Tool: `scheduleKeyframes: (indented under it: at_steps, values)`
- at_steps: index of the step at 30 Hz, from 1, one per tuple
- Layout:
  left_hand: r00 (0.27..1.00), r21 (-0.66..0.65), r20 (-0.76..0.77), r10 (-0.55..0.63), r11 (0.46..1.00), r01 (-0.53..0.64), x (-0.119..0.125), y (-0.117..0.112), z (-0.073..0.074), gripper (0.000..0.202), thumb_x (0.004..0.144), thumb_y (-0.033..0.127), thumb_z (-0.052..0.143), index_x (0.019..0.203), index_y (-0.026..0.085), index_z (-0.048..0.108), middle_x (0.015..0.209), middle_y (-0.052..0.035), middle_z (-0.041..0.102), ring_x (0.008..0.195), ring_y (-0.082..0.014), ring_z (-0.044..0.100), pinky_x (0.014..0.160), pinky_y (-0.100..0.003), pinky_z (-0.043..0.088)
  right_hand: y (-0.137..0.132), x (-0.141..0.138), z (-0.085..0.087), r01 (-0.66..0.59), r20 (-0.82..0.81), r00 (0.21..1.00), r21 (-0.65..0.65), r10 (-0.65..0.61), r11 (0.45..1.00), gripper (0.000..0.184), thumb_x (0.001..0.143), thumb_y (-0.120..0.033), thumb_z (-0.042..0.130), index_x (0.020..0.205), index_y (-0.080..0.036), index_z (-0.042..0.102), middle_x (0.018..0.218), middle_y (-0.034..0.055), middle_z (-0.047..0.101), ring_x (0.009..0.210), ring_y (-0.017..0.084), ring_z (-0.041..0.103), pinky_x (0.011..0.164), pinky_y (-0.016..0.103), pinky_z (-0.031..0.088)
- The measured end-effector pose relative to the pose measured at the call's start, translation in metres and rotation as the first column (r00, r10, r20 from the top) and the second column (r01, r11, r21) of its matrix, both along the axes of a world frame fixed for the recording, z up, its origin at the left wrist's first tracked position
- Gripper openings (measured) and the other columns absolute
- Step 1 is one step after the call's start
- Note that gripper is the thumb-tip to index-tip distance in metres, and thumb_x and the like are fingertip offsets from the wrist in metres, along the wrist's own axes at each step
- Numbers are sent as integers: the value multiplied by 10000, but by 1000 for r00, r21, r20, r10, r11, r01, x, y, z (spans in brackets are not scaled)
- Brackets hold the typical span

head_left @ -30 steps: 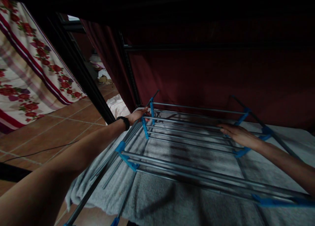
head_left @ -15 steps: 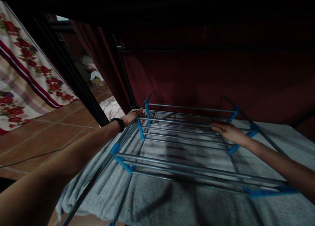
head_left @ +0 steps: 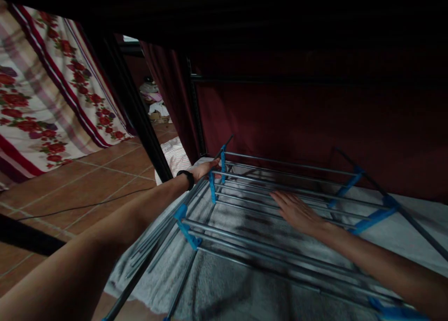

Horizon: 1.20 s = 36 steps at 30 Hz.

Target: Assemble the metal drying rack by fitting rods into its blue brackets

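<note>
Left hand (head_left: 205,170) is closing narrowly round the far left corner of a drying rack (head_left: 245,237), thumb lying along the side pole, fingertips showing past it beside two blue brackets (head_left: 212,186). Left arm is stretching long and nearly straight from the lower left corner; a black wristband (head_left: 187,179) is circling the wrist.

Right hand (head_left: 297,213) is spreading flat and wide, back upward, fingers extended close together and pointing forward-left. It is holding nothing, sitting over the rack's middle rods; cannot tell whether the palm is touching them. Right forearm is slanting in from the lower right, crossing above the rods.

Rack is lying on a grey blanket (head_left: 224,283), rods running left to right. Several thin rods (head_left: 150,241) are lying bunched along its left side.

Farther out: maroon cloth (head_left: 315,120) is hanging behind; a black post (head_left: 135,106), tiled floor (head_left: 115,171) and flowered cloth (head_left: 70,78) are showing at left.
</note>
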<state>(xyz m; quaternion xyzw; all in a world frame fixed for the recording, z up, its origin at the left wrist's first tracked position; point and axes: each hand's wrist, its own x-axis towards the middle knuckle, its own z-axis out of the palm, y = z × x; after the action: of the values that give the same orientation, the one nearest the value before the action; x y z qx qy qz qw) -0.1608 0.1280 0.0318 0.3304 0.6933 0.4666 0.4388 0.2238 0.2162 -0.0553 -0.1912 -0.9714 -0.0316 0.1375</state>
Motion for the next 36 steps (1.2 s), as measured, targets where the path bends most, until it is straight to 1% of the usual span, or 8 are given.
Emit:
scheduleKeyframes:
  at_steps: [4,7,9,14,20,23,31,36]
  values:
    - [996,-107,-52,-69,992,63,-2,-4,5,564,938,682,485,1027,165,690,804,-88,744,722,-224,702,647,-314,555,19,-22,-12,126,53,992,-163,-118,979,446,996,-243,424,1418,-155,537,1369,178,631,1214,296,635,1029,445,504]
    - [993,-175,-41,-113,979,104,-3,-3,6,603,933,715,440,1044,172,677,745,-92,729,699,-238,689,682,-355,574,33,-28,-16,109,47,994,-286,-100,952,336,1021,-270,377,1217,-195,639,1154,136,711,1042,262,680,917,394,526]
    - [993,-171,2,-122,978,120,-5,0,3,591,926,717,450,1061,183,666,731,-86,719,690,-241,687,676,-363,582,39,-29,-19,81,17,997,-318,-79,945,325,1032,-287,347,1105,-208,653,1074,121,716,978,253,677,865,377,523]
    - [994,-128,48,-94,987,100,-11,7,-7,538,903,700,517,1064,206,652,783,-80,718,789,-254,721,670,-344,601,43,-25,-21,30,-15,999,-315,-37,949,347,1039,-300,304,1044,-213,639,1033,122,711,928,253,670,828,379,518]
    - [993,-43,48,-104,993,106,-15,9,-12,473,917,642,553,1119,226,649,1057,-77,739,772,-210,730,655,-322,607,46,-23,-17,-12,-43,999,-288,0,958,321,1031,-308,348,1117,-218,643,1066,118,721,979,255,679,882,385,533]
    - [993,-42,59,-104,993,106,-14,7,-10,481,909,644,568,1100,213,662,1008,-90,747,757,-226,731,642,-327,602,46,-23,-16,-45,-37,999,-281,36,959,318,1032,-304,350,1107,-227,649,1074,110,721,975,250,680,881,389,544]
    - [994,-124,55,-93,987,99,-9,5,-5,555,919,688,506,1068,177,666,718,-88,719,687,-257,707,660,-364,594,46,-25,-16,-40,-33,999,-278,33,960,308,1035,-285,365,1102,-242,663,1091,99,724,1014,246,690,891,383,554]
    - [994,-96,56,-91,991,96,-8,4,-3,526,924,654,525,1116,183,659,725,-80,722,666,-254,701,637,-361,593,48,-26,-17,-32,-36,999,-300,22,953,337,1036,-288,350,1088,-236,679,1062,101,735,996,251,697,889,397,563]
